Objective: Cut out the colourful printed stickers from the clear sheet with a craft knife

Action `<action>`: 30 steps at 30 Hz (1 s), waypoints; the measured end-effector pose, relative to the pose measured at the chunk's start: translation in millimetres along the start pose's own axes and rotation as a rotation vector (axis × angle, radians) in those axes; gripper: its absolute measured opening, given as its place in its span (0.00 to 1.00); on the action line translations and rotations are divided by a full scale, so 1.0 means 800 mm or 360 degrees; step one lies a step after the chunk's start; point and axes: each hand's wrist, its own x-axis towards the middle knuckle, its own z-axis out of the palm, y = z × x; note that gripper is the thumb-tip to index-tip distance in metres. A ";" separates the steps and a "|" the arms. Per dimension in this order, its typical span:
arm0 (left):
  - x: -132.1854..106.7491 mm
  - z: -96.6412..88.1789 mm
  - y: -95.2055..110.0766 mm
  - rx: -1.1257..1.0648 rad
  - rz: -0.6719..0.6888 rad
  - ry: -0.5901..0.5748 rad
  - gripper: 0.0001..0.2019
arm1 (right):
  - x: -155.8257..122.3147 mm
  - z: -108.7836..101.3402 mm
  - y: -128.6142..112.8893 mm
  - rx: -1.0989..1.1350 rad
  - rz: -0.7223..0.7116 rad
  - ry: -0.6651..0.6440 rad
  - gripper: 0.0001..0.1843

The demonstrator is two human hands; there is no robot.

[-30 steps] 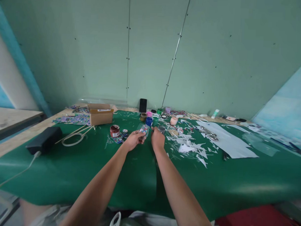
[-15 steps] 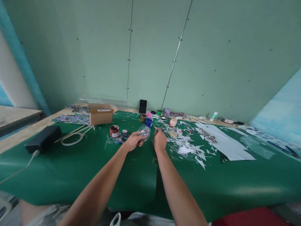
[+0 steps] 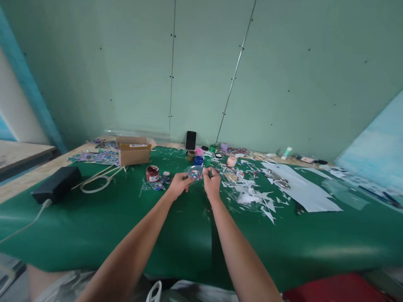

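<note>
Between my hands, above the green table, is a small piece of clear plastic with a colourful speckled pattern (image 3: 194,173). My left hand (image 3: 179,186) pinches its left side, thumb on top. At its right edge the fingers of my right hand (image 3: 212,183) are closed, also gripping the plastic; whether they hold a thin tool too cannot be made out. Just beyond the hands stand a blue paint jar (image 3: 199,160) and a brown-gold jar (image 3: 190,156). A dark red paint jar (image 3: 152,174) is left of my left hand, with speckled scraps (image 3: 158,184) beside it.
White paper scraps (image 3: 256,198) lie right of my hands, near scissors (image 3: 280,180) on a white sheet (image 3: 306,192). To the left are a cardboard box (image 3: 134,153), a looped tube (image 3: 95,184) and a black power adapter (image 3: 56,184) with a cable. A phone (image 3: 191,140) leans on the wall.
My right hand has come up to the plastic piece's right edge and now pinches it. The piece has turned from upright to more sideways. The view has shifted slightly.
</note>
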 end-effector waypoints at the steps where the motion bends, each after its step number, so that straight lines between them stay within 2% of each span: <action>1: 0.001 -0.002 0.002 -0.0030 0.0023 0.0046 0.16 | -0.001 0.000 0.000 0.0013 -0.0018 -0.0010 0.16; 6: 0.003 -0.007 0.012 -0.0187 0.0085 0.0225 0.17 | -0.013 0.003 -0.008 0.0008 -0.0081 -0.0171 0.16; 12: -0.007 0.005 0.014 -0.0210 -0.0041 0.0099 0.15 | -0.017 0.002 -0.020 -0.0159 0.0004 -0.0293 0.16; 19: -0.006 0.004 0.017 -0.0273 -0.0045 0.0171 0.16 | -0.012 -0.002 -0.033 -0.0473 0.0264 -0.0246 0.16; 25: -0.006 0.002 0.020 -0.0350 -0.0001 0.0174 0.16 | -0.014 -0.005 -0.040 -0.0599 0.0259 -0.0337 0.15; 30: -0.008 0.002 0.021 -0.0389 0.0008 0.0165 0.16 | -0.012 -0.007 -0.037 -0.0619 0.0235 -0.0313 0.15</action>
